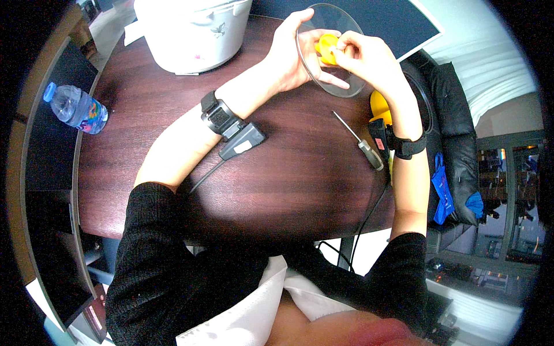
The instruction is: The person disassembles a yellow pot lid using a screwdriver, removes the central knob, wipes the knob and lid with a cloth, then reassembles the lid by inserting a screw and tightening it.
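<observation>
A round clear glass lid (pixel 352 82) with a thin rim is held tilted above the far side of the table. My left hand (pixel 291 62) grips it, the thumb near the rim and the fingers spread behind the glass. At the lid's middle sits a yellow plastic knob (pixel 327 46). My right hand (pixel 370 58) pinches this knob between thumb and fingertips. A screwdriver (pixel 368 153) with a grey handle lies below the lid, its shaft pointing up and left. Partly hidden by my right wrist is another yellow object (pixel 379 106).
A white pot (pixel 194 39) with printed flowers stands at the table's far left. On a dark surface left of the brown table (pixel 277 186) is a water bottle (pixel 78 108). Both wrists wear black straps with cabled devices. A black sofa (pixel 452 104) stands at right.
</observation>
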`<state>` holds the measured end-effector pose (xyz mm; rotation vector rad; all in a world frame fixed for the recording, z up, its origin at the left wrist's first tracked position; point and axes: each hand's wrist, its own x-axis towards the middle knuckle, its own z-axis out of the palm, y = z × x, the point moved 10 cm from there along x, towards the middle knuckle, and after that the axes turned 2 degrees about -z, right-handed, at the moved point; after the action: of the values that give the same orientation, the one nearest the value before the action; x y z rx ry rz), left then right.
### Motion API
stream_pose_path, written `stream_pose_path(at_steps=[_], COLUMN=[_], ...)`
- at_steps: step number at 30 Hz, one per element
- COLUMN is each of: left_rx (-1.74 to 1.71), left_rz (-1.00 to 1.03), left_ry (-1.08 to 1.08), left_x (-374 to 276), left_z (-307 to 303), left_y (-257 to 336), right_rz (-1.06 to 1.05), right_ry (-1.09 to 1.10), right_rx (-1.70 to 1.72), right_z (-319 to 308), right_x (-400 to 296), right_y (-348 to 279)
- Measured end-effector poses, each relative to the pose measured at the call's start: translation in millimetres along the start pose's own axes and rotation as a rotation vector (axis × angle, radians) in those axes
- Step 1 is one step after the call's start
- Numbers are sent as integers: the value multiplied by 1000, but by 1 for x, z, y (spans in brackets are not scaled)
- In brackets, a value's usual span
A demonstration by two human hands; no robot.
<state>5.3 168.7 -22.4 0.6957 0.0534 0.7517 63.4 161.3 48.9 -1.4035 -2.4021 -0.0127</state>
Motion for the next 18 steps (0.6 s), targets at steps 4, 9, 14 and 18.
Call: stream_pose_path(at_steps=[4,9,14,18], left_rx=[49,72,60,77], left_rz=[6,20,-1,0], left_ry=[-12,-3,9,5], left_x=[-1,-2,1,0], left_z=[4,5,-2,-1], left_y=[0,1,-1,-1], right_rz=[-13,-52,-95,-127], right_ry=[-23,-1,12,-4], right_rx=[-55,-170,-237,-227], right_z=[1,4,7,7], right_x=[1,5,7,8], right_y=[2,-1,-6,-6])
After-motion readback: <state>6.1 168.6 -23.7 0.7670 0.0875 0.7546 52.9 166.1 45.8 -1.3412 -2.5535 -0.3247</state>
